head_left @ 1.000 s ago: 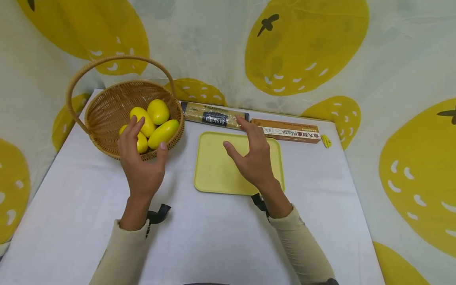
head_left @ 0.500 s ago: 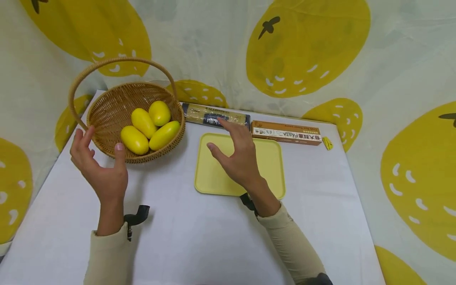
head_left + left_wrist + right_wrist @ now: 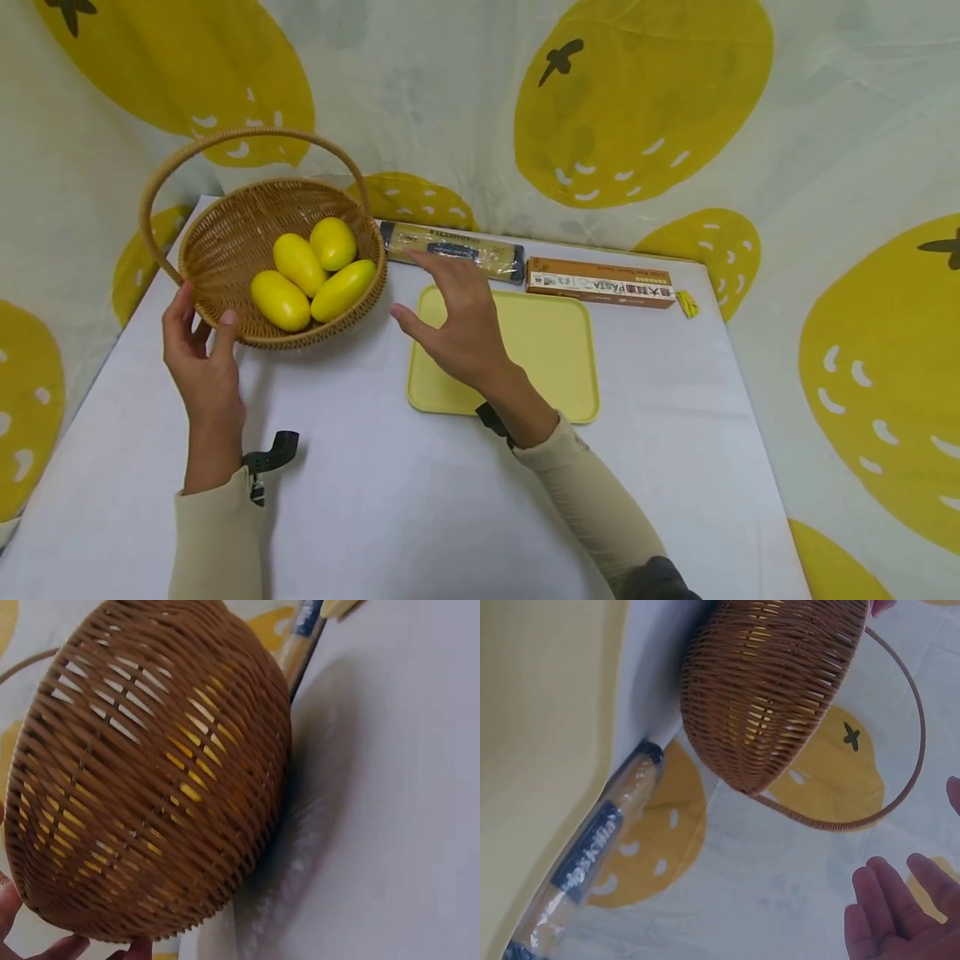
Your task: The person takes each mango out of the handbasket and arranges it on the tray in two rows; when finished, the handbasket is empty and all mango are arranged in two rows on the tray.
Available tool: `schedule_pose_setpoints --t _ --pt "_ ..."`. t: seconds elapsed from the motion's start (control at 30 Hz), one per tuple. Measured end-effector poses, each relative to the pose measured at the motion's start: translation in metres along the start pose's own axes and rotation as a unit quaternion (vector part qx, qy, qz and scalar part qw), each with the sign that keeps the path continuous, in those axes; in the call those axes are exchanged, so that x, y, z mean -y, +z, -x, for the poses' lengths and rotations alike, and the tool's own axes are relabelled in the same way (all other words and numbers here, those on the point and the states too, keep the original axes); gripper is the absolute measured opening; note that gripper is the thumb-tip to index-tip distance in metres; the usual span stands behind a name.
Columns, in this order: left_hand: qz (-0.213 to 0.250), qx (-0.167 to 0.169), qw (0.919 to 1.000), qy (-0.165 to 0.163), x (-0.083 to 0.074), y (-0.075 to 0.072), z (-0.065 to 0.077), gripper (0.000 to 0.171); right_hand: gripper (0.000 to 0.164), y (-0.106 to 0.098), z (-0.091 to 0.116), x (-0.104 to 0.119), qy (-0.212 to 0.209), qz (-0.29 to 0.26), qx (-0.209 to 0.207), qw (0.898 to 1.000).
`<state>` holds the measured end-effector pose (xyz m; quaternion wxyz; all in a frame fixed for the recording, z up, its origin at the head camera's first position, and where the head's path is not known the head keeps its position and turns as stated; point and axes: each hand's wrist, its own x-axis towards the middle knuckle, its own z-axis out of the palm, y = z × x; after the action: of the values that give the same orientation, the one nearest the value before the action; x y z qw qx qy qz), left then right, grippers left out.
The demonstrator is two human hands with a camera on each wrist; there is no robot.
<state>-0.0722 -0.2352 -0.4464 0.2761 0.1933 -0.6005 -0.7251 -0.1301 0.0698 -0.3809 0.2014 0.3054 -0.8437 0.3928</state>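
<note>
In the head view a brown wicker basket [image 3: 225, 233] with a tall arched handle stands at the left and holds several smooth yellow fruits [image 3: 281, 301], mango-like in shape. My left hand [image 3: 206, 371] grips the basket's near-left rim, its thumb in front and its fingers at the side by the handle's foot. The left wrist view has fingertips [image 3: 67, 946] against the woven wall. My right hand [image 3: 465, 325] hovers over the left part of a yellow tray [image 3: 551, 358], thumb and fingers spread, holding nothing. It is apart from the basket's right side.
Behind the tray lies a spaghetti packet [image 3: 487, 257], close to the basket. Beside it are a brown-and-white pasta box [image 3: 600, 282] and a small yellow crumpled piece [image 3: 687, 303]. A fruit-patterned curtain [image 3: 450, 100] hangs behind the white-covered table [image 3: 390, 500].
My left hand has moved left off the basket's front and closed onto its near-left rim. My right hand has shifted left across the tray toward the basket.
</note>
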Motion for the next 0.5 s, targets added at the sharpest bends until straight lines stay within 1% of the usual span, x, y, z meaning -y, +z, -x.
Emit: schedule_pose_setpoints --t 0.13,0.27,0.37,0.5 --pt "-0.003 0.024 0.9997 -0.004 0.006 -0.006 -0.002 0.068 0.062 0.009 -0.008 0.004 -0.006 0.004 0.017 1.000" --pt "-0.008 0.044 0.9989 -0.015 0.009 -0.008 -0.002 0.074 0.062 0.019 -0.015 0.008 -0.006 0.001 0.041 0.999" --pt "-0.015 0.050 0.9984 -0.018 0.010 -0.008 -0.002 0.077 0.064 0.027 -0.020 0.010 -0.001 -0.008 0.060 0.998" --pt "-0.037 0.053 0.9978 -0.017 0.012 -0.007 0.000 0.078 0.066 0.038 -0.027 0.011 0.009 -0.007 0.083 0.996"
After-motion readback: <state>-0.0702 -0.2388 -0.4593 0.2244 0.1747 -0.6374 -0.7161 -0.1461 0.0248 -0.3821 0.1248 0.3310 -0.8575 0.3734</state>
